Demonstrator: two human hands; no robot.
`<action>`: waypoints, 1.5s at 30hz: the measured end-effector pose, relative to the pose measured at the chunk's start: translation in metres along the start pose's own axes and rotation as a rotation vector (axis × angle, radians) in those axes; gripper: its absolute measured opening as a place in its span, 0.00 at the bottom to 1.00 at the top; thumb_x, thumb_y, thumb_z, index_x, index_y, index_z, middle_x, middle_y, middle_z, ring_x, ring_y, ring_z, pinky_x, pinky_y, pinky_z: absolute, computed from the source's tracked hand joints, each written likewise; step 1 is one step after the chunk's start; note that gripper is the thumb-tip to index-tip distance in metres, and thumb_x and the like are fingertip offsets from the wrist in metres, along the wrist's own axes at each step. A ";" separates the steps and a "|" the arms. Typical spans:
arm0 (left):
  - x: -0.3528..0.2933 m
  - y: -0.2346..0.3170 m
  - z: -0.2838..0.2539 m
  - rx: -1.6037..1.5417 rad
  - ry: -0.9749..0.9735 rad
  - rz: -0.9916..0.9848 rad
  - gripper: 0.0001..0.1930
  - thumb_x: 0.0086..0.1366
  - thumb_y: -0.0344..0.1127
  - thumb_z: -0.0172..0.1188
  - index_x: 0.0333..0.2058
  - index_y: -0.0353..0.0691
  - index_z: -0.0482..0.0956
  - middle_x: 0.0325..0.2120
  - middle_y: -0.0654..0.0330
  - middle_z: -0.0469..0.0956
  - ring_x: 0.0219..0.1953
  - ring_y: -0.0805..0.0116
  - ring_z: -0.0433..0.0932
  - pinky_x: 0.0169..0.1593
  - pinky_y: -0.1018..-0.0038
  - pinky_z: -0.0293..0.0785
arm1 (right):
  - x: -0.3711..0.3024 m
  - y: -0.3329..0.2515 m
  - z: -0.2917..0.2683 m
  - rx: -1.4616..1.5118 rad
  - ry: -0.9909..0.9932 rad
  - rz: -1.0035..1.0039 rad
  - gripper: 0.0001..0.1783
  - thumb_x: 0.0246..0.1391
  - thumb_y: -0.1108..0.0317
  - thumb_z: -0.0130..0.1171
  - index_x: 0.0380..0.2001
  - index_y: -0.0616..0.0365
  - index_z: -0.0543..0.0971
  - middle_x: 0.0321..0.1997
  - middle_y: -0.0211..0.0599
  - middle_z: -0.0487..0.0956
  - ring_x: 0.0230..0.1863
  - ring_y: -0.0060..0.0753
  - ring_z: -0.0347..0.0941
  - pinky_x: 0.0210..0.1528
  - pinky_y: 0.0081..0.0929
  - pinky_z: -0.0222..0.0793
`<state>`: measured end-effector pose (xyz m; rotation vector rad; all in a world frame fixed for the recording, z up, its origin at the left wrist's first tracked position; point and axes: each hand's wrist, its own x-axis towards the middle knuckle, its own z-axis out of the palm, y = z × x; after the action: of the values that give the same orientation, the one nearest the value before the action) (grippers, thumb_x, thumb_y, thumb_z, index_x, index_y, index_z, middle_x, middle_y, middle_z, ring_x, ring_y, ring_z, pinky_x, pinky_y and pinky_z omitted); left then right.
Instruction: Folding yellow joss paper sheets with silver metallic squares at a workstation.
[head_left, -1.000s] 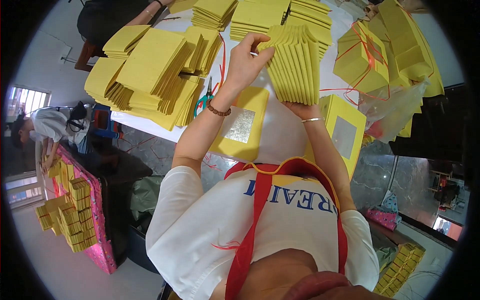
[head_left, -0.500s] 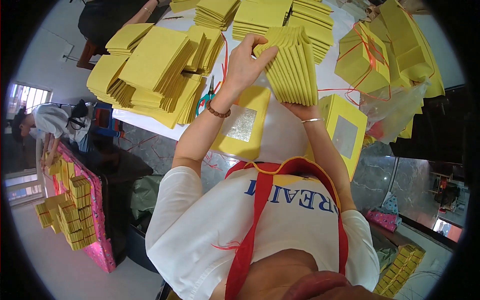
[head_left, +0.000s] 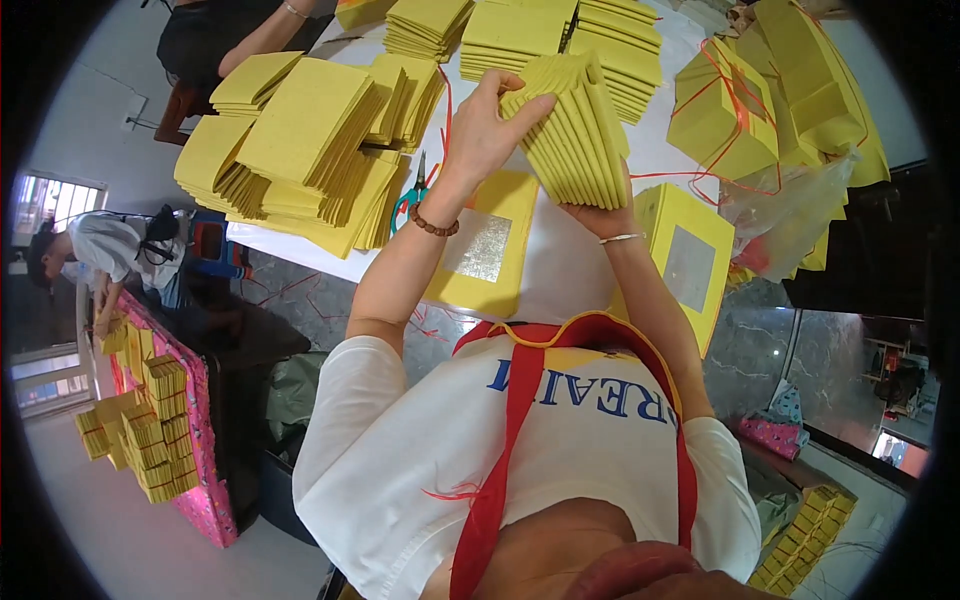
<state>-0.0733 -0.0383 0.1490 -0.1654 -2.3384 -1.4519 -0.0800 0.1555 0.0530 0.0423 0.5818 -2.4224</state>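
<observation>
Your left hand [head_left: 486, 136], fingers clamped on the yellow folded stack [head_left: 572, 135] at one o'clock, your right hand [head_left: 602, 218] at its six-o'clock end, fingers mostly hidden, grip impossible to tell.

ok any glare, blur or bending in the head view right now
Head view: the window is bright and washed out, and the floor shows reflections; head view: fisheye bending toward a black rim; head view: the left hand and held stack look fairly sharp.
</observation>
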 end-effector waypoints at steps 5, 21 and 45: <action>-0.003 -0.006 0.004 0.022 -0.074 -0.126 0.36 0.51 0.59 0.59 0.44 0.30 0.66 0.38 0.44 0.73 0.40 0.56 0.73 0.42 0.68 0.69 | -0.002 -0.002 0.001 -0.073 0.041 -0.038 0.31 0.58 0.44 0.36 0.58 0.52 0.62 0.56 0.36 0.68 0.54 0.35 0.67 0.54 0.37 0.65; 0.007 -0.069 0.028 0.540 -0.006 0.539 0.36 0.48 0.36 0.61 0.57 0.44 0.59 0.53 0.53 0.64 0.58 0.52 0.57 0.59 0.57 0.51 | 0.034 -0.049 -0.039 -0.494 0.351 0.019 0.29 0.46 0.53 0.62 0.48 0.57 0.70 0.46 0.35 0.75 0.46 0.29 0.72 0.45 0.26 0.70; 0.041 -0.125 0.023 -0.378 0.283 -0.072 0.12 0.63 0.34 0.52 0.43 0.35 0.74 0.31 0.62 0.78 0.30 0.77 0.72 0.35 0.79 0.68 | -0.001 -0.133 0.033 -0.648 0.457 -0.122 0.23 0.44 0.55 0.61 0.42 0.55 0.74 0.42 0.32 0.75 0.41 0.27 0.74 0.41 0.30 0.72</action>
<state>-0.1541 -0.0794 0.0509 0.0240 -1.8499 -1.8118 -0.1550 0.2353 0.1356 0.2969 1.5875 -2.2251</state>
